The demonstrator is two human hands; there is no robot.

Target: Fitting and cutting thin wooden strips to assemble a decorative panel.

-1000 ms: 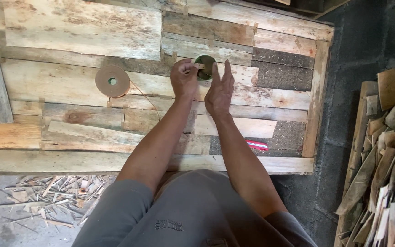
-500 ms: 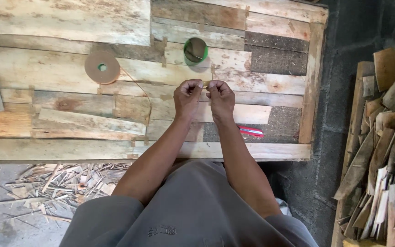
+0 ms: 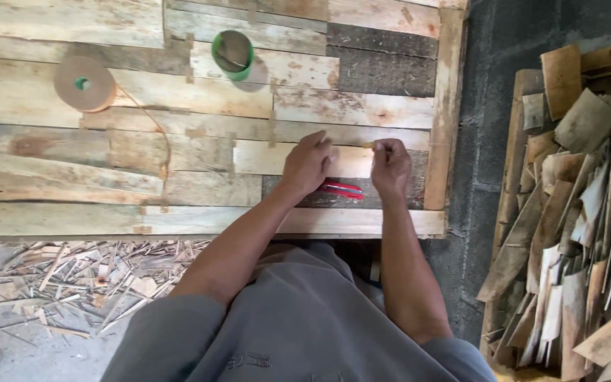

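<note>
Both my hands have slid down and right along the plank panel (image 3: 362, 106) since a second ago — away from the green cup (image 3: 233, 54), now just above the red-handled cutter (image 3: 341, 189). Left hand (image 3: 307, 164) lies palm-down, fingers together, pressing. Right hand (image 3: 390, 164) pinches a short strip of brown tape (image 3: 369, 146); the tape roll (image 3: 83, 83) sits far left.

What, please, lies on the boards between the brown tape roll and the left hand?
In the head view, a loose strip of tape trails from the brown tape roll over bare wooden boards toward the left hand.
</note>
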